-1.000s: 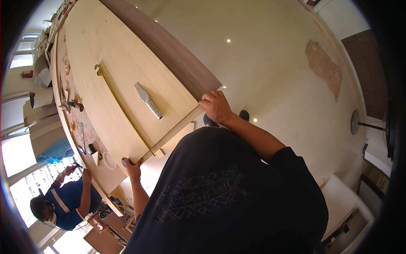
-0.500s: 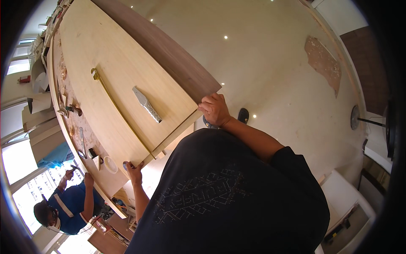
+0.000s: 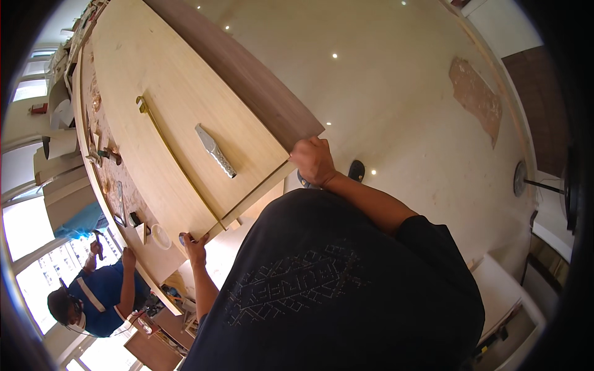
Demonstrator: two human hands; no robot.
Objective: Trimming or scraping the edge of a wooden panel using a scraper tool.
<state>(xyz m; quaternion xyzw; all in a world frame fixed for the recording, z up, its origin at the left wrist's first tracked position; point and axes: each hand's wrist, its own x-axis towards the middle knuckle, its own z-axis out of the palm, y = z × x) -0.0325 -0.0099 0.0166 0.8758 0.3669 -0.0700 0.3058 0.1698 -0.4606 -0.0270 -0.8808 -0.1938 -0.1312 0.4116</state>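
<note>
A pale wood panel (image 3: pixel 185 105) lies in front of me, with a brown wood-grain board (image 3: pixel 247 74) along its right side. My right hand (image 3: pixel 313 162) is closed at the near right corner, fingers curled where panel and board meet. At the near left corner my left hand (image 3: pixel 196 250) grips the panel, thumb on top; a small dark round thing beside its fingers is unclear. Between my hands, a long gold-coloured strip (image 3: pixel 176 159) with a bent far end lies lengthwise on the panel. Right of it rests a silver, knife-like tool (image 3: pixel 215 151) with a patterned handle.
Left of the panel, the workbench (image 3: pixel 111 176) carries shavings, small tools and a white tape roll (image 3: pixel 161 236). Beyond it a person in blue (image 3: pixel 105 297) holds a hammer (image 3: pixel 99 242). A torn brown sheet (image 3: pixel 475 99) and a black-poled stand (image 3: pixel 521 178) are at right.
The view has shifted slightly. My hands keep their places at the panel's near corners. The other person's raised hand has moved, and the hammer now stands more upright.
</note>
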